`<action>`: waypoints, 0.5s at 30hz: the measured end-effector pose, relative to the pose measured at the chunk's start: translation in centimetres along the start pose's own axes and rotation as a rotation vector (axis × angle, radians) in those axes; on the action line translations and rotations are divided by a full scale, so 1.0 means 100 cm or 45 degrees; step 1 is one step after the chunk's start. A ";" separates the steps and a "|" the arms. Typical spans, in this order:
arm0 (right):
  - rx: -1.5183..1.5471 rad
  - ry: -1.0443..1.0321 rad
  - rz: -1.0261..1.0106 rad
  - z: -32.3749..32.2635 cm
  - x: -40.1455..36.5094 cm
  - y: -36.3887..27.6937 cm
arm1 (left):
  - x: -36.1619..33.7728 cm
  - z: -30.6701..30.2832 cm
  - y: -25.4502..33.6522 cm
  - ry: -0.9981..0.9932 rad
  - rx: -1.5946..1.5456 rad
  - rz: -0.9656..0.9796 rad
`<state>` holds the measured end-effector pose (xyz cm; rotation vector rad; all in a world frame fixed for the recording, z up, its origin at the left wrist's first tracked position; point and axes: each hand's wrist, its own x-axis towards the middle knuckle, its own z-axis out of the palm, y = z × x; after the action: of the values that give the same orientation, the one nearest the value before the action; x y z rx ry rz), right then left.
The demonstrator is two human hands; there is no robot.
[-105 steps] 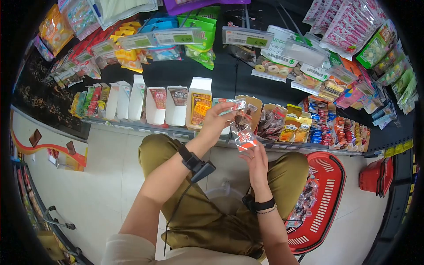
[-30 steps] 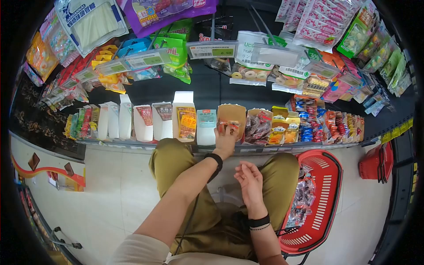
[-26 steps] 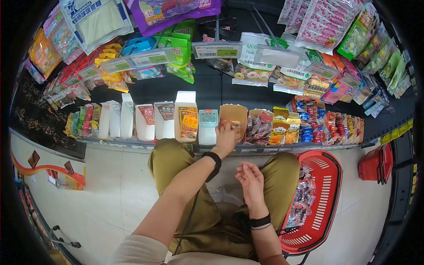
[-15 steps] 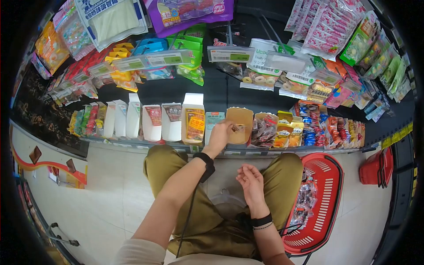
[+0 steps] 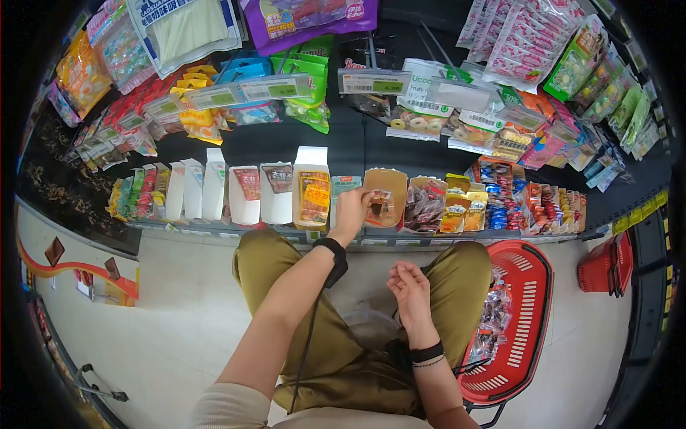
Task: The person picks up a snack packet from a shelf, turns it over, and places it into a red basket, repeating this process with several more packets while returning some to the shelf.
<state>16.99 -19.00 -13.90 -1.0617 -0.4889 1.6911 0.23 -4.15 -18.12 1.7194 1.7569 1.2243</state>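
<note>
My left hand [image 5: 349, 213] reaches into a brown cardboard box [image 5: 389, 177] on the low shelf. Its fingers pinch a small clear-wrapped candy [image 5: 376, 206] with a dark brown piece inside, held at the box's mouth. Above my right knee, my right hand [image 5: 411, 289] is raised, palm turned inward. Its fingers are loosely curled and slightly apart, with nothing visible in them. A red shopping basket [image 5: 523, 322] stands beside my right leg, and many clear-wrapped candies [image 5: 494, 314] lie in it.
White display boxes [image 5: 245, 204] line the shelf to the left. On the right are boxes of dark-wrapped sweets [image 5: 425, 204] and yellow packets [image 5: 464, 211]. Bagged sweets [image 5: 307, 100] hang above behind price tags [image 5: 375, 84]. More red baskets [image 5: 604, 264] stand at the far right.
The wrapped candy at my left fingertips now shows more clearly in front of the box. My left hand has shifted slightly up and left. My right hand is almost unmoved.
</note>
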 end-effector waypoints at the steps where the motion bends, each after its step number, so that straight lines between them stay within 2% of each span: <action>1: -0.001 0.003 -0.003 -0.002 -0.001 -0.001 | 0.001 0.004 -0.001 0.000 -0.009 0.008; 3: -0.004 0.012 -0.017 -0.004 -0.004 -0.004 | 0.003 0.012 -0.002 -0.048 -0.162 -0.184; 7: -0.023 0.043 -0.031 -0.009 -0.008 -0.008 | 0.005 0.027 -0.006 0.041 -0.125 -0.045; 10: -0.014 0.065 -0.042 -0.012 -0.011 -0.009 | 0.006 0.030 -0.001 -0.053 -0.112 -0.145; 12: -0.007 0.077 -0.045 -0.014 -0.013 -0.010 | 0.006 0.029 0.002 -0.129 -0.370 -0.237; 15: -0.013 0.086 -0.048 -0.015 -0.013 -0.010 | 0.008 0.024 0.011 -0.120 -0.429 -0.176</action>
<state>18.88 -20.04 -13.35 -1.1068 -0.4713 1.6155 2.61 -2.84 -18.33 1.4148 1.4886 1.2719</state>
